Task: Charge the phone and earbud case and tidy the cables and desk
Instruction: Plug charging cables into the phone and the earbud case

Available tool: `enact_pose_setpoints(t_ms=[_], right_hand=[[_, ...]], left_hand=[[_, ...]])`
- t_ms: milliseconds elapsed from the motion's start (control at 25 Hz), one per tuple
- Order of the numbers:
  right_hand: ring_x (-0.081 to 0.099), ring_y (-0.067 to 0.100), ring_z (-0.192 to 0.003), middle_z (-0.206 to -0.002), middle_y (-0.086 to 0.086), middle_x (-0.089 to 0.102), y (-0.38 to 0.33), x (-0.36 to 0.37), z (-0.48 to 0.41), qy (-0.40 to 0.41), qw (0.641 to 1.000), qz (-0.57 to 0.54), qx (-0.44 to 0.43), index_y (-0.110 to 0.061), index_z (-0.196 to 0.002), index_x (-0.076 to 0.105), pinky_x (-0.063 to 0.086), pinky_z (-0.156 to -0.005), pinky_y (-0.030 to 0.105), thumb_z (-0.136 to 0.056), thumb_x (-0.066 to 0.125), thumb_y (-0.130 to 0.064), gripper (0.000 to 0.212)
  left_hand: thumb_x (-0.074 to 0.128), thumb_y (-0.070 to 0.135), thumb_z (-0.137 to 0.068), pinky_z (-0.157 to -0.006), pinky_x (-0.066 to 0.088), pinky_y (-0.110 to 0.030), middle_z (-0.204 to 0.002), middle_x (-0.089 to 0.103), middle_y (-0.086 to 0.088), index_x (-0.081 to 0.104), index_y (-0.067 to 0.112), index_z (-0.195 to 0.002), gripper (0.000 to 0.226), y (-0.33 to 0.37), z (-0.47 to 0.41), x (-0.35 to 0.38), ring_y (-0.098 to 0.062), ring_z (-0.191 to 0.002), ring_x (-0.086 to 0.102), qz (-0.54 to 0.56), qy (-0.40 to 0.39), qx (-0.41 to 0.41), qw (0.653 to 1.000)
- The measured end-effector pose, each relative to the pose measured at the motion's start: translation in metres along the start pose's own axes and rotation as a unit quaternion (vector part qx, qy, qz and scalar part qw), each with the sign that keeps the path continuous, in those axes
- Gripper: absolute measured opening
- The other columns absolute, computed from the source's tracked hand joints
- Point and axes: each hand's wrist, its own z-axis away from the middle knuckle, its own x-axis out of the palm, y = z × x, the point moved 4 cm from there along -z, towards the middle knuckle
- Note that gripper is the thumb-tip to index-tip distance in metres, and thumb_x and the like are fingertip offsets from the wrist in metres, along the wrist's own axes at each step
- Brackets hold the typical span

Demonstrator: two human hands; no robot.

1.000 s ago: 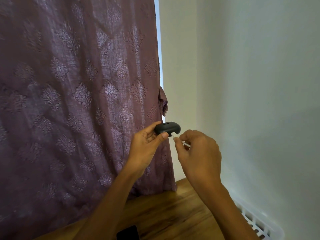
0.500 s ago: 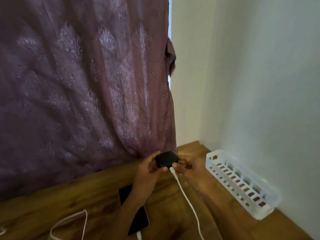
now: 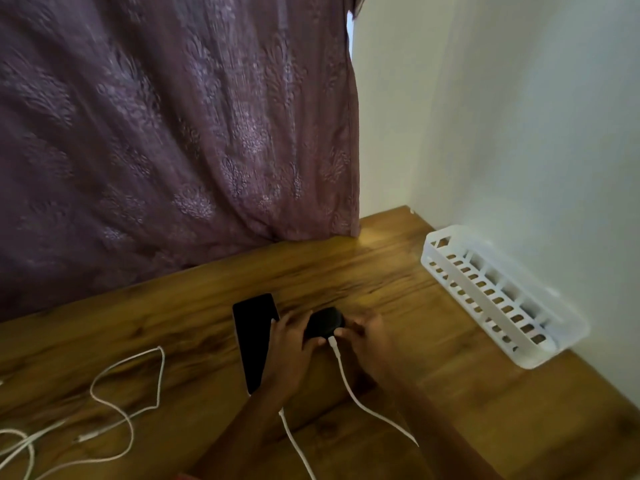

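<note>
A black earbud case (image 3: 325, 323) sits low over the wooden desk (image 3: 398, 271), held between both hands. My left hand (image 3: 291, 344) grips its left side. My right hand (image 3: 367, 341) holds its right side, fingers by the white plug of a white cable (image 3: 349, 382) seated in the case's near edge. A black phone (image 3: 254, 337) lies face up just left of the case, partly under my left wrist. A second white cable (image 3: 294, 441) runs from the phone's near end, under my left forearm.
A white slotted plastic basket (image 3: 498, 299) lies along the right wall. Loose white cables (image 3: 128, 403) loop over the left part of the desk. A purple patterned curtain (image 3: 173, 133) hangs behind the desk's far edge.
Both hands have come down with the earbud case from in front of the curtain to the desk surface beside the phone. The white plug now sits in the case.
</note>
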Motion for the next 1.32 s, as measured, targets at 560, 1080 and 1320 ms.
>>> enact_pose_setpoints(t_ms=[560, 1080, 1320], right_hand=[[0.054, 0.022, -0.107, -0.11, 0.006, 0.063, -0.007, -0.017, 0.017, 0.054, 0.998, 0.0, -0.043, -0.016, -0.121, 0.058, 0.046, -0.09, 0.035, -0.085, 0.063, -0.025, 0.037], [0.053, 0.014, -0.093, -0.099, 0.002, 0.066, 0.101, -0.15, 0.177, 0.402, 0.915, 0.044, 0.002, -0.013, -0.105, 0.067, 0.042, -0.085, 0.027, -0.085, 0.057, -0.003, 0.025], [0.051, 0.013, -0.105, -0.11, 0.005, 0.063, 0.241, -0.146, 0.274, 0.483, 0.857, 0.096, 0.149, -0.011, -0.111, 0.064, 0.036, -0.09, 0.016, -0.084, 0.059, 0.0, 0.03]], left_hand=[[0.037, 0.027, -0.097, -0.115, 0.011, -0.04, -0.157, 0.003, -0.005, 0.015, 0.024, -0.146, 0.054, 0.012, 0.016, 0.001, -0.025, -0.144, -0.007, 0.028, -0.003, 0.031, 0.999], [0.034, 0.034, -0.09, -0.114, 0.012, -0.036, -0.143, 0.044, -0.007, 0.044, 0.011, -0.133, 0.05, 0.161, 0.109, 0.135, -0.019, -0.139, 0.019, 0.026, -0.133, 0.418, 0.898], [0.034, 0.042, -0.09, -0.114, 0.012, -0.045, -0.144, 0.041, -0.01, 0.039, 0.006, -0.136, 0.058, 0.227, 0.147, 0.226, -0.026, -0.14, 0.024, -0.1, -0.2, 0.569, 0.792]])
